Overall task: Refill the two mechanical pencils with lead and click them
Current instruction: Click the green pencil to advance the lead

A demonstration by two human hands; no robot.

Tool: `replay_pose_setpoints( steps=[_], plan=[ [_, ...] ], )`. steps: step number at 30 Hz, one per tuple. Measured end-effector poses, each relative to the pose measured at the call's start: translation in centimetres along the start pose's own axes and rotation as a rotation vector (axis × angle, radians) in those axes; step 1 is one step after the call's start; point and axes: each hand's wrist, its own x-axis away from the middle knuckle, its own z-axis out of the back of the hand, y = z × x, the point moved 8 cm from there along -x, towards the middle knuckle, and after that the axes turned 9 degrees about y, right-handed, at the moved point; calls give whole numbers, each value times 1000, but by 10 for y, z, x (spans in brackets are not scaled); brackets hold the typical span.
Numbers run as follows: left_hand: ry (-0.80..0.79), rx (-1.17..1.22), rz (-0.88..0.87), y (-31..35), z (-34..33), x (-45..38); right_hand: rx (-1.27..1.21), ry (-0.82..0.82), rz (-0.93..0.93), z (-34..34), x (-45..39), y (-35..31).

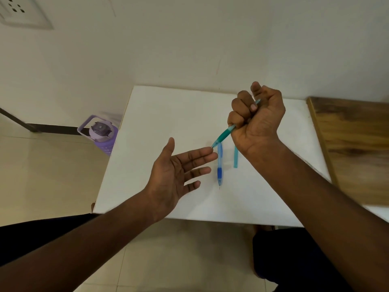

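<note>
Right hand (pixel 257 119) fisted around green pencil (pixel 223 137), thumb up near its top end, tip pointing down-left at the left index fingertip. Left hand (pixel 176 175) open, palm up, holding nothing. Blue pencil (pixel 219 165) and teal lead case (pixel 236 157) lie on white table (pixel 168 123).

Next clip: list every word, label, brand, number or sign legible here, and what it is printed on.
None can be read.
Green pencil in the right hand: no print shows.
Blue pencil on the white table: any marking is too blurred to tell.
Teal lead tube: no label visible.
Purple bottle on the floor: no text can be made out.
</note>
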Motion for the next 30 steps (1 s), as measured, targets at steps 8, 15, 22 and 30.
replay_pose_setpoints(
  steps=[8, 15, 22, 30],
  plan=[
    [-66, -124, -68, 3, -10, 0, 88, 51, 0, 6, -2, 2],
    [116, -873, -695, 62, -18, 5, 633, 46, -6, 9, 3, 31],
    [144, -814, -630, 57, -17, -6, 806, 119, -47, 29, 2, 47],
    [180, -772, -360, 34, -2, -37, 1411, 146, 86, 34, -6, 34]
  ],
)
